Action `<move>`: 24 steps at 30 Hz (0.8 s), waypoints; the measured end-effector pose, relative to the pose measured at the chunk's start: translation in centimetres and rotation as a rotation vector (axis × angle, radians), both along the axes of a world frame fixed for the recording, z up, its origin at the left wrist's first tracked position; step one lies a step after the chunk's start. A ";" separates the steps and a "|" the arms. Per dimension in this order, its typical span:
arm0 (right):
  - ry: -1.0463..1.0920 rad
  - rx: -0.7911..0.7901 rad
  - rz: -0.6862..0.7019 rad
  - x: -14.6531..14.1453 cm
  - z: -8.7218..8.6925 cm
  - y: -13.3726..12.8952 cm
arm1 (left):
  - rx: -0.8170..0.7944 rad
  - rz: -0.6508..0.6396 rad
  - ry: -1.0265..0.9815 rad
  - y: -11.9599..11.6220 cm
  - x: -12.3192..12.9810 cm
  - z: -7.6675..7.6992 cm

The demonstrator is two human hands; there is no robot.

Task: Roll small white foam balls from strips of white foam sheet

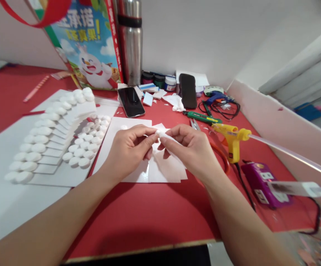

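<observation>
My left hand pinches a small white piece between thumb and fingertips. On its other side, my right hand also has thumb and fingers closed on it. The piece is mostly covered by the fingers, so its exact kind cannot be made out. Both hands hover over white sheets lying on the red table. To the left, rows of white discs sit on the ends of fanned white strips. Beside them, more loose white discs are grouped on a white board.
At the right are a yellow glue gun, a purple box, a green utility knife and scissors. Behind stand two phones, paint jars, a steel flask and a printed bag.
</observation>
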State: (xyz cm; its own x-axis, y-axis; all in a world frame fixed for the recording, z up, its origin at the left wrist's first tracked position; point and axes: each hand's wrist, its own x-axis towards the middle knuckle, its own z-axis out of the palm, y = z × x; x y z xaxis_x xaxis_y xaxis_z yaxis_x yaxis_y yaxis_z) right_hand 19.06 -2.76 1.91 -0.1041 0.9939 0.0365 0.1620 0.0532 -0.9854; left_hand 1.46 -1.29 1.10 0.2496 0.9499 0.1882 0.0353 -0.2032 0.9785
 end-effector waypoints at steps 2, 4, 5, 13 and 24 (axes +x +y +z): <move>-0.012 0.029 -0.029 -0.2 0.0 -0.1 | -0.003 0.016 -0.011 -0.1 0.1 -0.2; -0.061 0.075 -0.081 -0.6 -0.1 -0.3 | 0.042 0.060 0.001 -0.2 0.3 -0.6; -0.094 0.111 -0.114 -0.9 -0.1 -0.4 | 0.082 0.088 0.016 -0.4 0.3 -0.8; -0.026 0.244 -0.127 -1.5 -0.1 -1.1 | 0.435 0.202 0.127 -0.9 0.6 -1.0; -0.131 0.303 -0.130 -1.3 -0.5 -1.2 | 0.774 0.270 0.379 -0.9 0.4 -1.8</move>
